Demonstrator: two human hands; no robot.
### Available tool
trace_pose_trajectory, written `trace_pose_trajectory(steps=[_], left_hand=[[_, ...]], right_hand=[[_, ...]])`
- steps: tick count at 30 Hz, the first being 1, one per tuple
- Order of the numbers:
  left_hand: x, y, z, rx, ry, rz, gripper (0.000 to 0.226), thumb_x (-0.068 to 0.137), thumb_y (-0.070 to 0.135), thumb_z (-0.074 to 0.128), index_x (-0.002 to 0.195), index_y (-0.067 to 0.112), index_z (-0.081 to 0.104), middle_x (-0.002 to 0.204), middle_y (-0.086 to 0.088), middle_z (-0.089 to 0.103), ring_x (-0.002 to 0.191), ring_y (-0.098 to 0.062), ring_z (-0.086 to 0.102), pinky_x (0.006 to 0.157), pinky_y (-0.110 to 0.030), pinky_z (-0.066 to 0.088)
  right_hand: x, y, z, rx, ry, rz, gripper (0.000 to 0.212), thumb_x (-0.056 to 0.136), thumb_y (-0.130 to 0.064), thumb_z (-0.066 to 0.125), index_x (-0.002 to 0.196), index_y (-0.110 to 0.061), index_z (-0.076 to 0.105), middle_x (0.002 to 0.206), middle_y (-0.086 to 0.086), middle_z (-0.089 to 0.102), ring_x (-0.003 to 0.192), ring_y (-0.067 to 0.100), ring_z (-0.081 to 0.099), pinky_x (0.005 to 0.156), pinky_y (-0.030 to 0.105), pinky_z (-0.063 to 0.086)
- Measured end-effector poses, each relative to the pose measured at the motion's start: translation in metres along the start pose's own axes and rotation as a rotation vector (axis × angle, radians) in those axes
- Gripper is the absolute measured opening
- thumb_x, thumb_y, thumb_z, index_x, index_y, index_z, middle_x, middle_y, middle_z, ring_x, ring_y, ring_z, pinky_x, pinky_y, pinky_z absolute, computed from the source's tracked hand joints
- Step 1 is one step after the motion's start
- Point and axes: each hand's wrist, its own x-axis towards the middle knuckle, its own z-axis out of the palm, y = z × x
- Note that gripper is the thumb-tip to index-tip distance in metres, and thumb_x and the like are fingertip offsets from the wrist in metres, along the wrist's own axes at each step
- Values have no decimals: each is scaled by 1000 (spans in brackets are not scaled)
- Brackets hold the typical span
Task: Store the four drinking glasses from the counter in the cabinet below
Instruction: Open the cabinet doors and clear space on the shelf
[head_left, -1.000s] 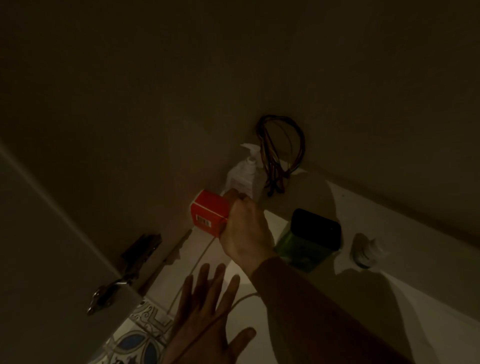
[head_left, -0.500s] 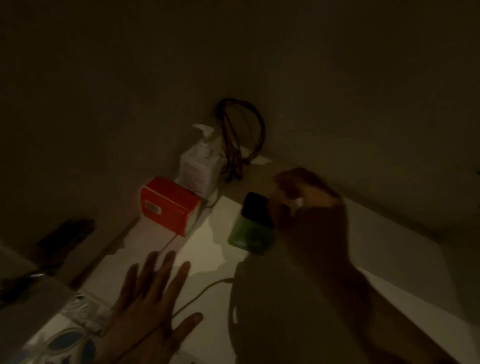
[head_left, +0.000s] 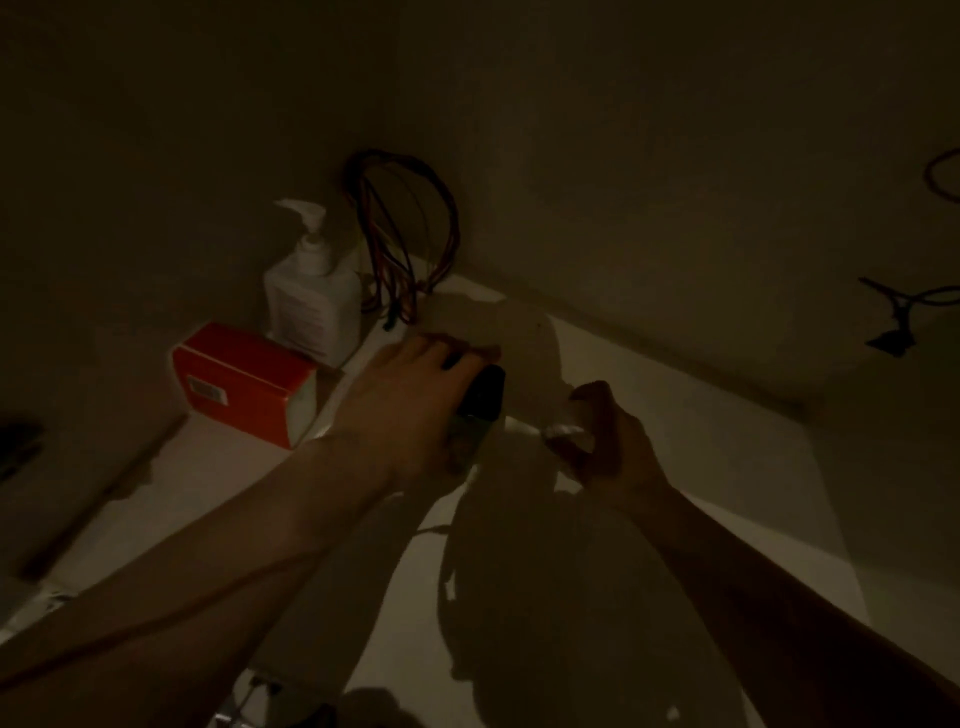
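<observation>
White and smooth, the shelf floor (head_left: 675, 467) fills the bottom of the dim space, with big dark shadows of the arms across it. Two bare arms reach in from the near edge.

The left hand (head_left: 410, 405) is wrapped over the top of a green jar (head_left: 470, 441) with a black lid (head_left: 485, 395). Its fingers curl round the lid, and the hand hides most of the jar, so what is inside cannot be seen. It looks like see-through green glass or plastic, but the dark makes that hard to tell.

Just beside it, the right hand (head_left: 605, 441) is curled round a small bottle (head_left: 566, 431). Only a pale, shiny bit shows between the fingers. The rest is hidden.

A little farther back on the left lies a red box (head_left: 244, 384) with flat sides, a white end and a small label. Behind it stands a white pump bottle (head_left: 311, 306), tall and smooth, touching or almost touching the box.

At the very back corner hangs a loop of thin wires (head_left: 405, 239) in dark and red colours.

No drinking glasses can be seen here. The far right wall has some dark marks that are too blurry to name.
</observation>
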Motion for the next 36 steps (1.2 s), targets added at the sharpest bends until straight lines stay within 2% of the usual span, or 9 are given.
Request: trace_pose_trajectory(steps=[2,6,8,13,19,23,29,33,36], left_hand=[[-3,1,-1,-14,19,16,84,76,38,75,147,31,31,145,-1,40,127,-24,35,95,-39,41],[-31,3,-10,15,69,51,69,83,33,67,143,31,33,136,1,43,118,-23,35,86,-38,36],[-59,0,-20,-48,93,96,65,83,34,70,141,29,41,131,1,48,114,-22,41,85,-40,40],[-122,-38,-53,-12,-37,96,82,70,33,82,139,41,37,135,13,47,118,-12,43,92,-35,42],[-152,-74,-75,65,-139,4,74,71,28,82,133,43,44,131,15,51,118,-13,48,88,-32,44],[-168,-86,-80,151,-160,-88,83,66,37,84,134,48,37,133,17,52,118,-13,53,89,-39,51],[-185,-92,-90,197,-67,-152,77,58,30,90,126,27,54,107,0,71,85,-19,70,63,-31,54],[-187,-85,-92,48,-24,-180,62,82,23,73,139,28,49,129,-3,62,110,-25,63,85,-41,54],[-186,-87,-92,1,-13,-197,54,100,32,45,151,39,26,153,10,35,135,-11,37,107,-29,34]], right_hand=[[-4,-2,2,-32,31,-56,26,94,-6,67,116,5,59,94,20,63,82,36,66,65,12,40],[-24,-17,6,42,53,-80,32,87,-8,75,116,-9,62,102,8,68,89,17,67,76,26,51],[-28,-32,8,40,50,-117,32,85,-14,79,112,-13,62,100,7,69,79,1,65,65,10,44],[-28,-78,24,49,-35,-276,42,75,-24,87,113,-15,73,110,1,63,94,13,57,71,-4,36],[-30,-158,54,31,-183,-523,46,63,-39,88,103,-26,69,94,-12,66,84,7,65,68,19,50],[-31,-200,79,-20,-215,-540,54,62,-33,91,106,-39,61,103,-17,58,99,10,59,86,34,52],[-26,-247,102,-82,-211,-652,34,75,-13,82,106,-16,68,115,6,64,104,26,63,90,35,52],[-20,-264,121,-142,-258,-715,31,86,-1,68,114,-14,66,116,9,64,104,25,63,90,41,55],[-15,-268,128,-140,-306,-795,31,91,-1,64,121,-9,66,125,12,62,111,27,61,94,40,52]])
